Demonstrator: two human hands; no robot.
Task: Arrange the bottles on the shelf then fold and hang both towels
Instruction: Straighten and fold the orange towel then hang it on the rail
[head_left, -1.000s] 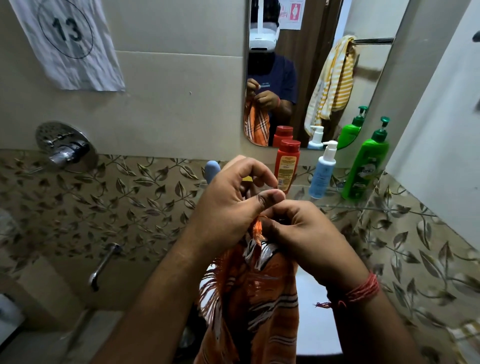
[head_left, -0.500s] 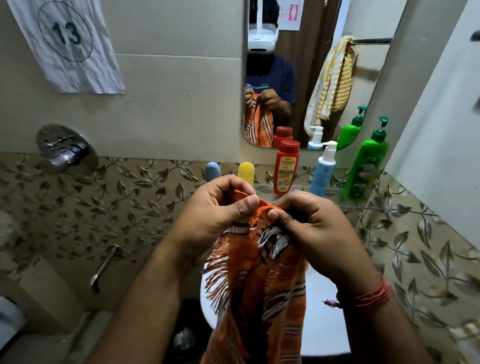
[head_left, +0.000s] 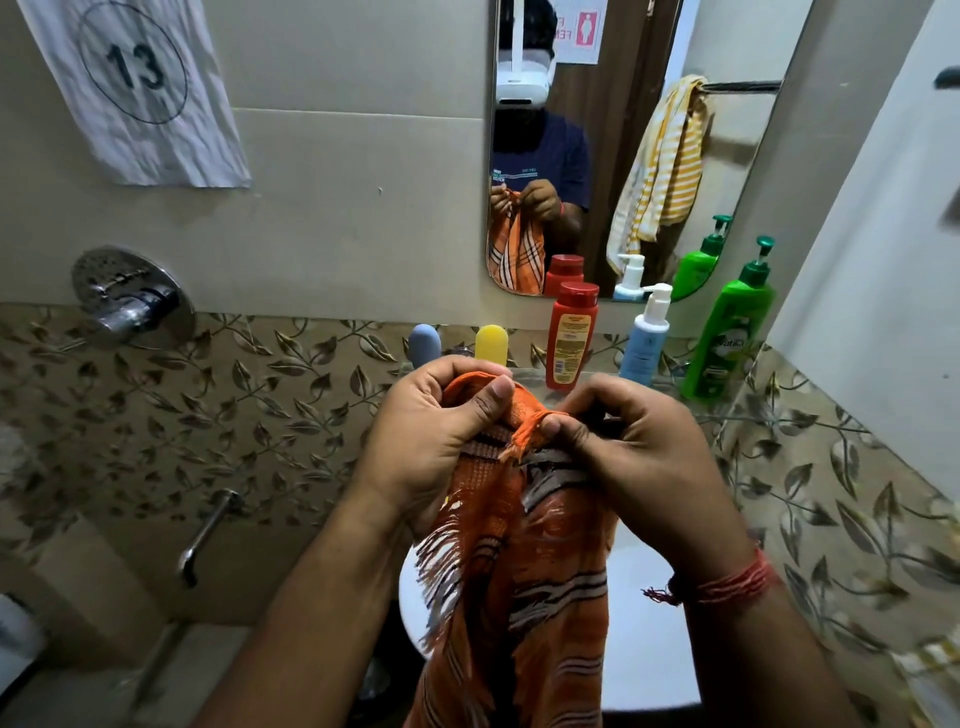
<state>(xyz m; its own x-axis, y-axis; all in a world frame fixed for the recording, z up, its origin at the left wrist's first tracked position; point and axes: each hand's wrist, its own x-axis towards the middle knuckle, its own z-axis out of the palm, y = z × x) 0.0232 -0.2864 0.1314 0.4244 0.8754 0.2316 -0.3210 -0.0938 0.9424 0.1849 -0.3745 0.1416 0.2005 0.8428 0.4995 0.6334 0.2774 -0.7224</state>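
An orange towel (head_left: 524, 587) with dark and white stripes and a fringed edge hangs down in front of me. My left hand (head_left: 436, 441) and my right hand (head_left: 623, 447) both pinch its top edge, close together. Behind them, along the shelf (head_left: 675, 387) under the mirror, stand a blue bottle (head_left: 425, 344), a yellow bottle (head_left: 491, 343), a red bottle (head_left: 571, 335), a pale blue pump bottle (head_left: 645, 338) and a green pump bottle (head_left: 730, 327). A yellow striped towel (head_left: 662, 166) shows in the mirror, hung on a rail.
A white basin (head_left: 644, 634) lies below the towel. A chrome wall valve (head_left: 130, 301) and a spout (head_left: 208, 535) are on the left wall. A paper marked 13 (head_left: 137, 88) hangs at top left. The mirror (head_left: 613, 130) reflects a person with a headset.
My hands have come down from in front of the bottles and drawn the towel's top edge a little apart. The blue and yellow bottles now show above my hands.
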